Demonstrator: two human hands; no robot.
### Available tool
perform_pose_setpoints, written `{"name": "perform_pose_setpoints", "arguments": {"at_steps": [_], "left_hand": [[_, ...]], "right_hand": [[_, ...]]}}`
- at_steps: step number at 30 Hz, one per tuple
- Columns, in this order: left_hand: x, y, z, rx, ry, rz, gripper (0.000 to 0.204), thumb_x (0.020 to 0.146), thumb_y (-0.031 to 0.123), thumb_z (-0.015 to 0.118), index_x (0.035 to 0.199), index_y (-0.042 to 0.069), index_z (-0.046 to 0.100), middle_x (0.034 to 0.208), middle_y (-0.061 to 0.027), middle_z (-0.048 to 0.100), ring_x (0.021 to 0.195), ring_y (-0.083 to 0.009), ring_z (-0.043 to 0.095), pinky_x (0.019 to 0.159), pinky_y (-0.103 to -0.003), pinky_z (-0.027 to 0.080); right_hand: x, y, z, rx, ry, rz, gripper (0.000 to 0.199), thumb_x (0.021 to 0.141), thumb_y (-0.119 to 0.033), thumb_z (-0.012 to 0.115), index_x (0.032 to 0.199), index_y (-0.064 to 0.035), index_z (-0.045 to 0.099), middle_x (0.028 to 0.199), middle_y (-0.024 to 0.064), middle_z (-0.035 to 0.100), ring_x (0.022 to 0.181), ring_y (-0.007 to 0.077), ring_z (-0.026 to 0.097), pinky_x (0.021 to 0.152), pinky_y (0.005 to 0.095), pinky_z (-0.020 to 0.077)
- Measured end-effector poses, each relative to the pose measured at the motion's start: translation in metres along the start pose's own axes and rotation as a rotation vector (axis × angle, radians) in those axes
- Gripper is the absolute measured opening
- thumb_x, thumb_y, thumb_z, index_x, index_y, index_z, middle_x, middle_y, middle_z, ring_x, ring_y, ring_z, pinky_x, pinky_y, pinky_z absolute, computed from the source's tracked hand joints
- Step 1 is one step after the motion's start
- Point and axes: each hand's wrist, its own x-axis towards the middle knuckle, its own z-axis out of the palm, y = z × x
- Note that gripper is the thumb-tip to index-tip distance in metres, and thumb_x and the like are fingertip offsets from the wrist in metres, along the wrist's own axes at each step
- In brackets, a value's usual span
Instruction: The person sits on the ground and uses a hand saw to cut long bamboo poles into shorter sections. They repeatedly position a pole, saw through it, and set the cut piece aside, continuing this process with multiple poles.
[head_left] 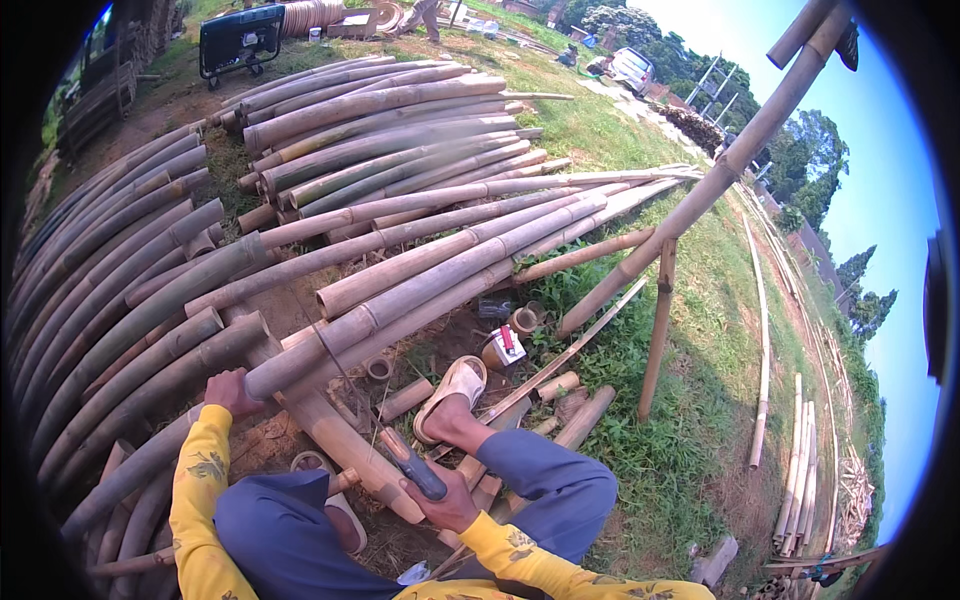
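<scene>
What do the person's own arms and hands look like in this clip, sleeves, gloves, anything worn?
Both arms wear long bright yellow sleeves with a grey leaf-like print, reaching to the wrists. The left hand and right hand are bare: no gloves, and no watch or rings that I can see.

Bamboo poles point(400, 290) look dry, smooth-skinned and matt, grey-brown. The saw point(375, 425) shows a thin metal blade and dark plastic grip. Sandal point(452, 392) looks pale, matt rubber.
</scene>
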Motion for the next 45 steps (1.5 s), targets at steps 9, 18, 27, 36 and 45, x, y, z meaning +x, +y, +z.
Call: {"name": "perform_pose_setpoints", "arguments": {"at_steps": [9,18,27,36,45], "left_hand": [[0.008,0.007,0.009,-0.019,0.046,0.026,0.07,0.061,0.053,0.085,0.109,0.004,0.07,0.102,-0.0213,0.074,0.098,-0.0383,0.072,0.092,-0.047,0.058],[0.011,-0.005,0.011,-0.022,0.05,0.006,0.07,0.06,0.052,0.085,0.108,0.003,0.07,0.103,-0.0218,0.074,0.098,-0.0385,0.072,0.091,-0.048,0.058],[-0.002,-0.007,0.0,0.023,0.012,0.0,0.069,0.06,0.05,0.087,0.109,0.004,0.07,0.102,-0.0212,0.075,0.097,-0.038,0.073,0.091,-0.048,0.058],[0.004,0.013,-0.002,0.007,0.041,0.013,0.069,0.06,0.05,0.086,0.109,0.004,0.069,0.1,-0.0218,0.074,0.096,-0.0384,0.073,0.09,-0.047,0.058],[0.001,-0.003,0.016,-0.022,0.081,-0.02,0.07,0.059,0.051,0.087,0.107,0.004,0.068,0.098,-0.022,0.074,0.094,-0.0396,0.072,0.088,-0.049,0.058]], "right_hand": [[0.008,0.011,-0.013,-0.024,0.042,-0.012,0.015,0.09,-0.012,0.076,0.095,-0.001,0.066,0.075,0.0126,0.064,0.062,0.0186,0.059,0.063,0.0353,0.0493],[-0.074,-0.03,-0.047,-0.104,0.06,-0.063,0.018,0.089,-0.01,0.076,0.105,-0.0026,0.071,0.082,0.0142,0.07,0.064,0.0189,0.064,0.063,0.0346,0.0504],[-0.053,-0.004,-0.027,0.01,-0.027,0.065,0.022,0.089,-0.011,0.077,0.108,-0.0013,0.071,0.078,0.0118,0.069,0.065,0.0147,0.063,0.065,0.0325,0.0509],[0.014,0.016,-0.011,-0.024,0.016,-0.024,0.016,0.09,-0.012,0.074,0.099,-0.001,0.067,0.076,0.0161,0.064,0.061,0.0252,0.058,0.061,0.0359,0.048],[-0.067,-0.025,-0.058,-0.08,0.006,0.052,0.024,0.087,-0.007,0.075,0.111,-0.0016,0.072,0.079,0.0136,0.068,0.064,0.0242,0.066,0.064,0.0344,0.0514]]}}
